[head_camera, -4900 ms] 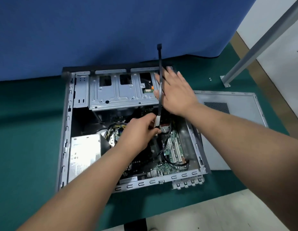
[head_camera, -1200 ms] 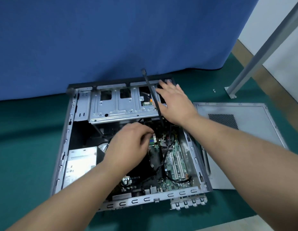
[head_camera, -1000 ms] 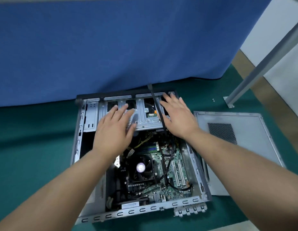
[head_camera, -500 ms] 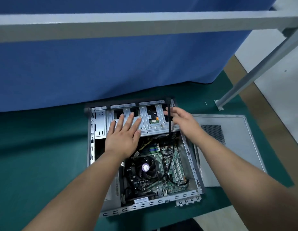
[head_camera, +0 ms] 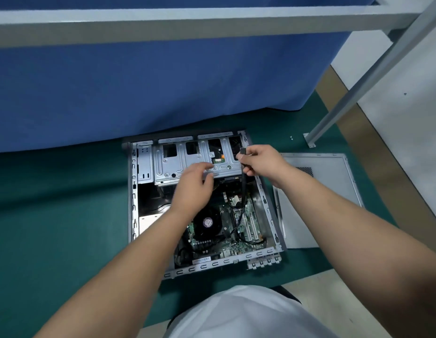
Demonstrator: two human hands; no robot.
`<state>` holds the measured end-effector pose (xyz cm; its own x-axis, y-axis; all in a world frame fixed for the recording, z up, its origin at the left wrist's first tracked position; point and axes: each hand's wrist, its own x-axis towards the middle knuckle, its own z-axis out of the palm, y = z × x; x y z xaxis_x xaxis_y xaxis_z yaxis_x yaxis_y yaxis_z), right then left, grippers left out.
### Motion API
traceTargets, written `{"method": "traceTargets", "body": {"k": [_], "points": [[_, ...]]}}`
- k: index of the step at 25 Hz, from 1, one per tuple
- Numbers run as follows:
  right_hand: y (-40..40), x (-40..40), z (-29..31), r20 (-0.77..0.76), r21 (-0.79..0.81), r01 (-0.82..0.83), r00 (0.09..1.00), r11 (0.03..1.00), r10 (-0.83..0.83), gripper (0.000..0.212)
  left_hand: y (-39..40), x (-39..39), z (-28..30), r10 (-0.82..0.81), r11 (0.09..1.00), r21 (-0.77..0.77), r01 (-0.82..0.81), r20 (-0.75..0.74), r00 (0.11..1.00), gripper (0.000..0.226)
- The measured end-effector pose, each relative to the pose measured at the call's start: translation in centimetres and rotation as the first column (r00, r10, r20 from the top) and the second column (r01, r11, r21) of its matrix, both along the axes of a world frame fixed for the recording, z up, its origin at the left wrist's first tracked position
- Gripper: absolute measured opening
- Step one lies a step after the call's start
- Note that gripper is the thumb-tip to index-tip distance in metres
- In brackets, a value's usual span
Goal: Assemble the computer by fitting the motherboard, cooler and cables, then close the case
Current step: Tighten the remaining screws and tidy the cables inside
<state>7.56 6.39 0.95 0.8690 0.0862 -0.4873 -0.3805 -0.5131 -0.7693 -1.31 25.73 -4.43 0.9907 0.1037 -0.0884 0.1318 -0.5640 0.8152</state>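
An open grey computer case [head_camera: 132, 211] lies on its side on the green mat. The green motherboard [head_camera: 247, 217] and a black cooler fan [head_camera: 207, 223] sit inside it. A silver drive cage [head_camera: 168, 164] spans the far end. My right hand [head_camera: 263, 162] pinches a black flat cable [head_camera: 243, 181] near its connector end, above the cage's right corner; the cable runs down to the board. My left hand [head_camera: 193, 186] grips the near edge of the drive cage, fingers curled over it.
The grey side panel [head_camera: 333, 181] lies flat to the right of the case. A blue cloth [head_camera: 163, 89] hangs behind. A grey metal frame [head_camera: 358, 81] crosses overhead and slants down at the right, its foot by two small screws [head_camera: 291, 137].
My left hand has left the cable, lain flat on the drive cage, then curled round its near edge. My right hand has closed on the cable's end. The view has pulled back.
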Motion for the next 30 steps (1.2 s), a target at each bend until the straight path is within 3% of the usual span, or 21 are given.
{"method": "traceTargets", "body": {"k": [2, 4, 6, 8, 10, 13, 15, 17, 19, 21, 25, 27, 30], "points": [[-0.2, -0.7, 0.0, -0.011, 0.02, -0.003, 1.0, 1.0, 0.003, 0.01, -2.6, -1.1, 0.6, 0.021, 0.963, -0.263, -0.064, -0.163, 0.986, 0.023], [-0.3, -1.1, 0.1, 0.004, 0.032, -0.004, 1.0, 0.999, 0.004, 0.02, -4.6, -1.8, 0.7, -0.046, 0.858, -0.49, -0.152, -0.37, 0.928, 0.019], [-0.4, -1.5, 0.0, 0.001, 0.039, -0.013, 1.0, 0.999, 0.013, 0.02, -5.9, -2.5, 0.4, -0.116, 0.798, -0.574, -0.183, -0.444, 0.888, 0.017], [-0.6, -1.8, -0.2, -0.009, 0.036, -0.04, 0.999, 0.999, 0.04, 0.017, -6.4, -3.1, -0.4, -0.113, 0.839, -0.526, -0.14, -0.42, 0.9, 0.011], [-0.8, -2.1, -0.7, 0.012, -0.012, -0.114, 0.993, 0.993, 0.114, 0.017, -6.2, -3.4, -1.4, -0.105, 0.938, -0.345, -0.033, -0.372, 0.922, 0.011], [-1.2, -2.4, -1.6, 0.114, -0.295, -0.334, 0.918, 0.895, 0.38, 0.018, -5.6, -4.1, -2.5, -0.155, 0.984, -0.143, 0.109, -0.369, 0.916, 0.022], [-1.6, -2.7, -2.3, 0.169, -0.435, -0.377, 0.857, 0.817, 0.486, 0.02, -5.7, -4.2, -2.7, -0.195, 0.977, -0.16, 0.14, -0.417, 0.888, 0.025], [-1.9, -3.1, -2.8, 0.205, -0.496, -0.381, 0.821, 0.78, 0.532, 0.021, -5.9, -3.8, -2.4, -0.167, 0.955, -0.295, 0.026, -0.462, 0.871, 0.017], [-2.1, -3.3, -3.1, 0.228, -0.533, -0.385, 0.792, 0.753, 0.566, 0.018, -6.2, -3.0, -1.7, -0.081, 0.829, -0.513, -0.223, -0.504, 0.86, 0.007], [-2.2, -3.2, -3.4, 0.251, -0.556, -0.367, 0.781, 0.746, 0.572, 0.016, -6.5, -2.0, -1.3, -0.041, 0.636, -0.663, -0.395, -0.54, 0.841, 0.016], [-2.6, -3.1, -4.0, 0.28, -0.554, -0.343, 0.781, 0.758, 0.558, 0.02, -7.0, -0.4, -0.5, -0.037, 0.345, -0.734, -0.584, -0.633, 0.774, 0.018], [-2.9, -3.0, -4.2, 0.275, -0.551, -0.365, 0.769, 0.751, 0.576, 0.025, -7.3, 0.1, -0.5, -0.007, 0.322, -0.681, -0.658, -0.696, 0.718, 0.012], [-3.2, -2.6, -4.1, 0.273, -0.51, -0.396, 0.768, 0.764, 0.58, 0.047, -7.8, 0.6, -0.7, 0.028, 0.373, -0.641, -0.671, -0.715, 0.698, 0.007]]}}
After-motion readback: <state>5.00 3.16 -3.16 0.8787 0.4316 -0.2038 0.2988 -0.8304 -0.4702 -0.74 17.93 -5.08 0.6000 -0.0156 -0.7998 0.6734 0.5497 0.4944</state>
